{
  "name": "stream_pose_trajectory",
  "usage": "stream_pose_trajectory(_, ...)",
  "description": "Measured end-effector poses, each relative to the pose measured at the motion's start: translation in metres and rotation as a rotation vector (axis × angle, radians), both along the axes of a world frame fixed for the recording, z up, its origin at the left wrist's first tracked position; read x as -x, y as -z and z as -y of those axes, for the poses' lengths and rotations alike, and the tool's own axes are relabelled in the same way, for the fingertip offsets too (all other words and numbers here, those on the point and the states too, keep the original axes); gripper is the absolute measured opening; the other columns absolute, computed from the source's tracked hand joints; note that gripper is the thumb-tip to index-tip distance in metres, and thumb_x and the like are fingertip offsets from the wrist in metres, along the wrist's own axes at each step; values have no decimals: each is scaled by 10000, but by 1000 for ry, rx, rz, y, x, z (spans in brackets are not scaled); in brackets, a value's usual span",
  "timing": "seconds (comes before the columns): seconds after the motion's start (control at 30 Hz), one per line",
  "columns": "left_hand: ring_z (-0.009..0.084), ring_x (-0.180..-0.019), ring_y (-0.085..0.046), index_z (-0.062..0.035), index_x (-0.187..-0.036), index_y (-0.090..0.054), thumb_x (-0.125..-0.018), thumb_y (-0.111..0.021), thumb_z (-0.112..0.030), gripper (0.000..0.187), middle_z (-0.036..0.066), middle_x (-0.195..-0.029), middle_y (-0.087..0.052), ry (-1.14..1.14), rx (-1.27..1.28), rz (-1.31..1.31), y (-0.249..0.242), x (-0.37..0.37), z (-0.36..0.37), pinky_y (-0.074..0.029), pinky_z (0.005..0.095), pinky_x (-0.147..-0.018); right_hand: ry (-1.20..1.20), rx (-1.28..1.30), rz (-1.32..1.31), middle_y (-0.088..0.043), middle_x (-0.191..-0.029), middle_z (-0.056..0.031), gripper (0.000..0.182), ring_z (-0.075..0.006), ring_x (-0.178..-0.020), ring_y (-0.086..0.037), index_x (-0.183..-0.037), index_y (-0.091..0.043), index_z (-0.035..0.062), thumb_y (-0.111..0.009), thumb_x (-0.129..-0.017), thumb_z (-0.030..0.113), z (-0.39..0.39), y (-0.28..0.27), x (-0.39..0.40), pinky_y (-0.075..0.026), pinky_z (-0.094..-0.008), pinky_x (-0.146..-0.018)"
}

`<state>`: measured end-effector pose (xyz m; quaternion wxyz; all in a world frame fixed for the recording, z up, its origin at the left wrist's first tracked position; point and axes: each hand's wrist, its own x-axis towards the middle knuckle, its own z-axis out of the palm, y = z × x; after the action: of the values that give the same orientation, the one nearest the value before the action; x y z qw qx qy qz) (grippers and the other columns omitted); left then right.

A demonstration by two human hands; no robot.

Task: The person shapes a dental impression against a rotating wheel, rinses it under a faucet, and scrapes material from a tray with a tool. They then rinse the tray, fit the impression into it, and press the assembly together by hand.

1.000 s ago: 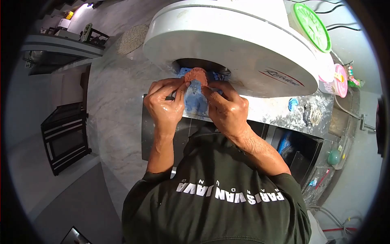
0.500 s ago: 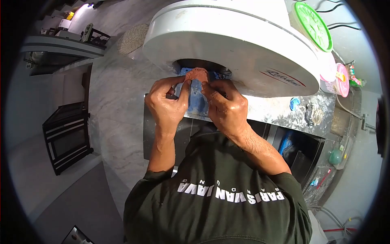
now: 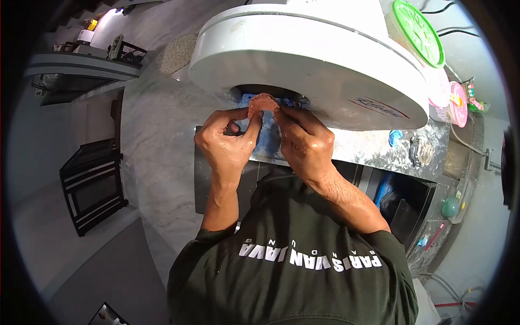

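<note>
A curved, rough, reddish-pink piece [image 3: 264, 103] is held up between both hands, in front of the dark opening of a large white machine [image 3: 325, 81]. My left hand [image 3: 228, 135] pinches its left end between thumb and fingers. On its right end, the fingertips of my right hand [image 3: 306, 142] are closed. Below the piece lies a wet blue surface [image 3: 268, 142], partly covered by the hands. Both hands look wet.
A white-smeared counter [image 3: 352, 147] runs to the right, carrying a small blue item [image 3: 395, 137] and a whitish lump [image 3: 421, 151]. Tubs, one with a green lid [image 3: 418, 33], stand at the upper right. Dark open shelving [image 3: 403, 200] sits under the counter.
Both hands have shifted slightly right and down in view with the piece, whose arch now shows more fully. The grip stays on both ends.
</note>
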<state>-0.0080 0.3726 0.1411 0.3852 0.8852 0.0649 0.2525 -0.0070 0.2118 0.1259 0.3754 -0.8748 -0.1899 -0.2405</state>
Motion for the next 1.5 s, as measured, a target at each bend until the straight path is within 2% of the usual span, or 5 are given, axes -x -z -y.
stream_pose_trajectory(0.2,90,-559,-550,12,-775,-758,-686,-921,-74,205,43,-673,-680,1,54,-22,1,0,0,-439,255,-550,7,-44,21,-720,-1010,-79,375,-270,-822,-720,-1010,-747,48,-692,-661,-76,-1,3,-3,-602,-361,-655)
stream_pose_trajectory(0.27,94,-564,-560,19,-778,-757,-690,-917,-63,200,52,-680,-682,12,71,-11,2,-1,-1,-443,257,-553,8,-47,-9,-740,-1000,-95,348,-263,-808,-730,-998,-771,51,-716,-695,-110,-2,-1,-2,-608,-343,-674)
stream_pose_trajectory(0.4,142,-527,-608,-44,-740,-749,-677,-908,-89,177,51,-666,-683,9,65,16,6,-3,-3,-458,285,-527,6,-64,-60,-747,-987,-95,347,-256,-796,-733,-993,-783,55,-722,-707,-131,-2,-5,-1,-609,-334,-666)
stream_pose_trajectory(1.07,216,-616,-678,-28,-807,-798,-702,-904,-87,161,74,-723,-719,27,33,-13,5,-9,-7,-504,342,-578,-46,-43,-70,-738,-982,-63,242,-237,-778,-728,-915,-784,86,-812,-711,-41,-4,-7,0,-600,-337,-629)
stream_pose_trajectory(1.5,189,-548,-626,-54,-798,-813,-681,-918,-103,165,69,-638,-681,-6,10,-29,-1,-14,-8,-468,326,-537,-97,-9,-80,-712,-990,-43,247,-227,-760,-714,-919,-768,99,-833,-711,-18,-9,-8,2,-590,-341,-603)
